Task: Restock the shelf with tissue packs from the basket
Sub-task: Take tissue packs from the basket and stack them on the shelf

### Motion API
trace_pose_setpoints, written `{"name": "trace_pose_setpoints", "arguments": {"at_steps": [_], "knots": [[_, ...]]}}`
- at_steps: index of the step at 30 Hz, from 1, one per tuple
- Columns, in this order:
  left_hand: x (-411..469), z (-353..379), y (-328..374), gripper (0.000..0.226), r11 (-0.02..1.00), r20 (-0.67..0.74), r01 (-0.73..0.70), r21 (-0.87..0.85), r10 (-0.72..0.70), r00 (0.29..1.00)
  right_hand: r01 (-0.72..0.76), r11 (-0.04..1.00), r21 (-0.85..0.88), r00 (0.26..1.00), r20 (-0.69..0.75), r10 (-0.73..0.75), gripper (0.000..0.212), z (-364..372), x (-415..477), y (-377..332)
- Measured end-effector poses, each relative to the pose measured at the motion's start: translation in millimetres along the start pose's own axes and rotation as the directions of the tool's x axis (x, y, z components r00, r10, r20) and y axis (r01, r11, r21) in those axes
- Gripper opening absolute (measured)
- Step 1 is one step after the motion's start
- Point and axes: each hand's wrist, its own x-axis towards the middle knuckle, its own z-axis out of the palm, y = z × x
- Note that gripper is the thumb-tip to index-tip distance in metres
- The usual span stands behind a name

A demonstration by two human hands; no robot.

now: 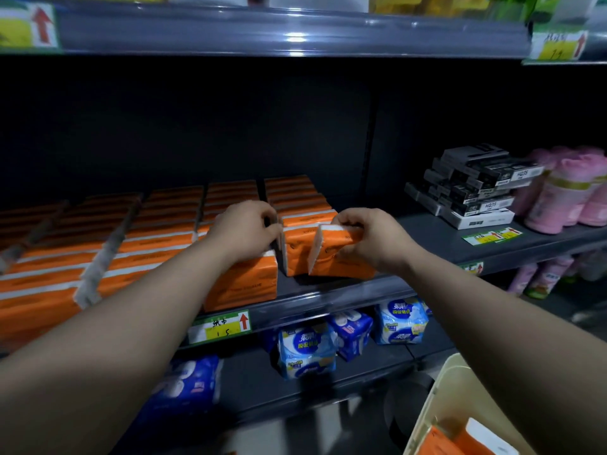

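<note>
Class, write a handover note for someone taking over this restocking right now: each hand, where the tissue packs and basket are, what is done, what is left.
Left hand: pinches the top of the neighbouring pack on the shelf.
Right hand: grips a tilted pack at the shelf's front.
Basket: lower right, orange packs inside.
Done: rows of packs fill the left.
Left: stand the tilted pack up, then empty the basket.
</note>
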Motion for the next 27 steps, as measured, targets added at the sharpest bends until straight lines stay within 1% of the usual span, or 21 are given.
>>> {"name": "trace_pose_setpoints", "arguments": {"at_steps": [2, 5, 9, 12, 16, 22, 24, 27], "knots": [[-13.1, -0.9, -5.8, 0.032, 0.999, -0.034, 0.001, 0.035, 0.0, 0.999, 0.014, 0.997, -0.07, 1.0, -0.01, -0.015, 0.043, 12.9, 2.7, -8.2], [-24.1, -0.5, -11.8, 0.036, 0.999, -0.08, -0.01, 0.048, 0.014, 0.997, 0.027, 0.988, -0.151, 0.999, -0.021, -0.03, 0.042, 31.9, 8.8, -16.8], [-32.6, -0.3, -14.8, 0.033, 0.999, -0.124, -0.011, 0.038, 0.015, 0.992, -0.004, 0.982, -0.189, 1.0, -0.024, -0.001, 0.043, 47.1, 16.9, -17.9], [-36.7, 0.2, -17.2, 0.033, 0.998, -0.131, -0.005, 0.055, 0.012, 0.991, -0.004, 0.978, -0.209, 0.999, -0.033, -0.003, 0.042, 53.9, 20.3, -17.4], [-40.8, -2.5, -20.7, 0.033, 0.998, -0.126, 0.01, 0.065, -0.001, 0.992, 0.023, 0.98, -0.196, 0.999, -0.044, -0.033, 0.043, 60.0, 20.9, -14.5], [-52.7, -3.9, -14.7, 0.034, 0.998, -0.099, 0.034, 0.048, -0.029, 0.995, 0.036, 0.981, -0.188, 0.998, -0.046, -0.045, 0.06, 45.9, 8.4, -14.5], [-58.4, -4.5, -8.0, 0.033, 0.999, -0.1, 0.032, 0.042, -0.028, 0.995, 0.046, 0.981, -0.187, 0.996, -0.069, -0.06, 0.064, 38.2, -0.2, -13.3], [-68.6, -4.9, 6.1, 0.034, 0.999, -0.096, 0.006, 0.04, -0.002, 0.995, 0.057, 0.984, -0.167, 0.989, -0.125, -0.078, 0.064, 27.2, -18.5, -6.1]]}}
